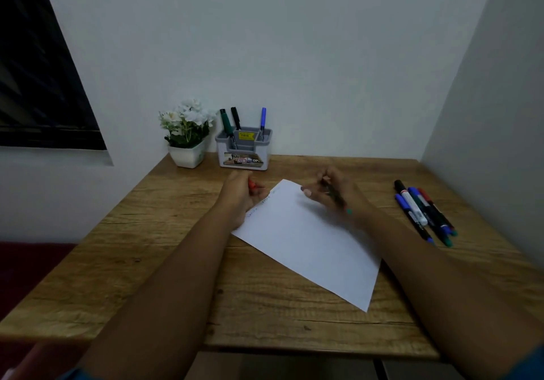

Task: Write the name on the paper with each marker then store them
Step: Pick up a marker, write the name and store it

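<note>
The right hand [332,194] curls its fingers round a dark marker [335,195] with a teal end, held over the far right part of the paper [306,241]; the left hand [244,194] closes on a small red piece [252,186], probably a cap, though blur hides its shape, and its heel rests on the paper's left edge. Faint writing runs along that edge just under the left hand. If the left hand lifts, the sheet could slide under the pen; a bare tip could dry or smear the lines already there, and a red cap would not belong on a teal-ended marker. Right of the grip, well apart, spare markers [424,211] lie side by side near the table's edge, where a sweep of the forearm might roll them off. Beyond the hands stands the holder [243,151] with three pens upright, a flower pot [188,156] beside it. The table [164,262] is wood-grain, set in a corner of pale walls, with a dark window [38,85] to the left.
</note>
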Demonstrator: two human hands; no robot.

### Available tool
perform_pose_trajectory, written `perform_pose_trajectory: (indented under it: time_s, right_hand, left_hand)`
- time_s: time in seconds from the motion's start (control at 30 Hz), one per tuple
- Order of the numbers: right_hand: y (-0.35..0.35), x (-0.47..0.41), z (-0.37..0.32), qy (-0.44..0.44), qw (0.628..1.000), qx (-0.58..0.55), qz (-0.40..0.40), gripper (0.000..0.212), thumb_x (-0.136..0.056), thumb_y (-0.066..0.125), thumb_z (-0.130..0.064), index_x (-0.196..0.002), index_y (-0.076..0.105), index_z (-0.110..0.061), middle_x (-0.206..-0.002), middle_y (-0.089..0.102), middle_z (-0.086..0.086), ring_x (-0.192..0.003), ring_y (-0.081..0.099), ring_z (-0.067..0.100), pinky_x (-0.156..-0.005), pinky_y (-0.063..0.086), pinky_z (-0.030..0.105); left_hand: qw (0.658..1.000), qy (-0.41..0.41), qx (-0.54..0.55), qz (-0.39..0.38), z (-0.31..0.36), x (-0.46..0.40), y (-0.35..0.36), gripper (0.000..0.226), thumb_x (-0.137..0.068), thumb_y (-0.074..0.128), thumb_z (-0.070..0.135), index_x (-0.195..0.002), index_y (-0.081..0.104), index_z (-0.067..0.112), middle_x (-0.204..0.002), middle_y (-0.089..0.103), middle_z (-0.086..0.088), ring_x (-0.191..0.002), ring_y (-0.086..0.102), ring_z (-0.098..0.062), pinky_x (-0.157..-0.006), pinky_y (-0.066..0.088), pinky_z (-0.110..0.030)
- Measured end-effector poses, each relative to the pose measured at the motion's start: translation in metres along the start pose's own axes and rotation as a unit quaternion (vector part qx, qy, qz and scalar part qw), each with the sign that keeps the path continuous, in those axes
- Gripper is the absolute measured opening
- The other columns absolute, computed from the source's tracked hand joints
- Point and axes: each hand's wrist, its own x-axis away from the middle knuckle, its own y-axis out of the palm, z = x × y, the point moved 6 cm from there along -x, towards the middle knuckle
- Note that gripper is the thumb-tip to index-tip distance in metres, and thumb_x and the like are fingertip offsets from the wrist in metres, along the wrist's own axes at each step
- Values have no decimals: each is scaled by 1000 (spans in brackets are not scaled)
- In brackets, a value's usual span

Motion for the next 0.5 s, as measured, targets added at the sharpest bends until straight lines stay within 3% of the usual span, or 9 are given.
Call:
perform_pose_trajectory:
  time_s: [0.07, 0.13, 0.2, 0.3, 0.4, 0.43, 0.5]
  right_hand:
    - [9, 1, 0, -17, 985, 165, -46, 34, -84, 74, -37, -97, 46, -22, -105, 70, -4, -99, 65, 7, -83, 47, 26]
    - [22, 3, 3, 6, 960, 259, -109, 37, -83, 71, -47, -100, 46, -27, -105, 64, -4, -95, 59, 16, -80, 48, 32]
    - [30, 3, 2, 18, 932, 328, -151, 41, -81, 70, -52, -103, 46, -27, -100, 62, 0, -89, 57, 20, -77, 48, 36]
    - [29, 8, -8, 8, 916, 370, -152, 46, -73, 75, -59, -95, 48, -28, -93, 60, -4, -82, 55, 16, -71, 49, 34]
    - [20, 11, -20, -26, 939, 316, -133, 33, -82, 67, -58, -85, 51, -28, -86, 65, -5, -77, 59, 12, -68, 47, 28]
    - [16, 10, -24, -20, 958, 261, -120, 30, -88, 58, -58, -85, 54, -28, -81, 67, -5, -73, 61, 8, -64, 47, 23]
    - [12, 4, -27, 5, 987, 132, -93, 46, -93, 40, -64, -93, 66, -26, -66, 66, -5, -57, 57, -1, -57, 43, 10]
  left_hand:
    - [999, 10, -40, -6, 0, 0, 0, 6, -101, 39, 9, -98, 43, 12, -75, 56, -10, -64, 56, -16, -60, 55, -29]
    - [977, 76, -199, -7, 4, -1, -3, 14, -100, 34, 6, -102, 45, 13, -84, 57, -8, -63, 50, -14, -58, 46, -28]
    - [907, 177, -382, -20, 10, 0, -2, 18, -98, 37, 7, -102, 53, 13, -91, 56, -5, -73, 51, -16, -63, 40, -28]
    - [844, 222, -486, -45, 11, 2, -1, 14, -93, 53, 18, -100, 64, 20, -98, 53, 1, -80, 53, -11, -67, 41, -25]
    - [764, 215, -597, -115, 2, 1, 3, 17, -89, 64, 27, -104, 69, 30, -108, 57, 4, -94, 56, -10, -85, 47, -30]
    - [751, 210, -610, -137, 0, 2, 4, 19, -88, 64, 27, -106, 70, 32, -110, 61, 4, -98, 57, -11, -90, 48, -32]
    - [755, 205, -598, -172, -1, 5, 6, 21, -88, 64, 24, -105, 71, 34, -111, 66, 4, -102, 58, -13, -92, 49, -35]
